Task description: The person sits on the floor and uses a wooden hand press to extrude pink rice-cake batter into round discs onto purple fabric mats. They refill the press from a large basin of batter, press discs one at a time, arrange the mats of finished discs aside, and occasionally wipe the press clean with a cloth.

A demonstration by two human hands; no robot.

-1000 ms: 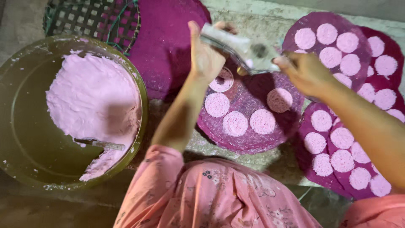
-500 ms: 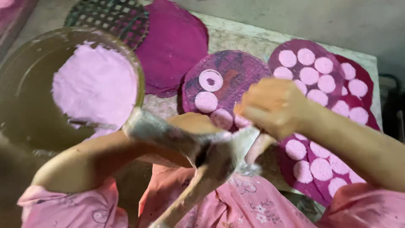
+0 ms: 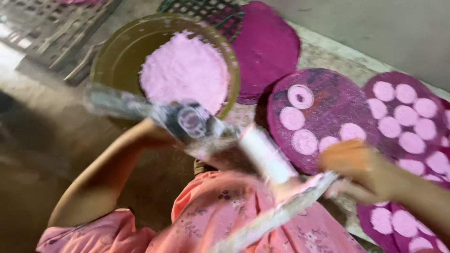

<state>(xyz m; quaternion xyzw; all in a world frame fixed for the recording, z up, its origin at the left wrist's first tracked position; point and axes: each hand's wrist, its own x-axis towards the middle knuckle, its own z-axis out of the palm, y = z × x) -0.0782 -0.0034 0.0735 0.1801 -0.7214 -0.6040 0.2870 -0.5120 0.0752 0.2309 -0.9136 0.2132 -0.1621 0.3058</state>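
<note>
My left hand (image 3: pixel 152 135) is half hidden behind a clear plastic bag (image 3: pixel 262 157) smeared with pink batter and grips its upper end near the bowl. My right hand (image 3: pixel 361 171) holds the bag's lower end above my pink-clothed lap. The bag is stretched slantwise between both hands and is motion-blurred. Just left of the bag stands a large olive bowl (image 3: pixel 108 54) holding a mound of pink batter (image 3: pixel 185 70). To the right lies a round purple mat (image 3: pixel 328 110) with several pink batter discs on it.
Another purple mat (image 3: pixel 408 112) covered with pink discs lies at the far right, and one more (image 3: pixel 398 225) below it. A bare purple mat (image 3: pixel 267 47) and a dark mesh tray (image 3: pixel 206 9) sit behind the bowl. A woven lattice (image 3: pixel 42 28) is at top left.
Both hands have pulled back from the disc-covered mat toward my lap. The bag now stretches out between them, its upper end swung toward the bowl. The view has shifted left.
</note>
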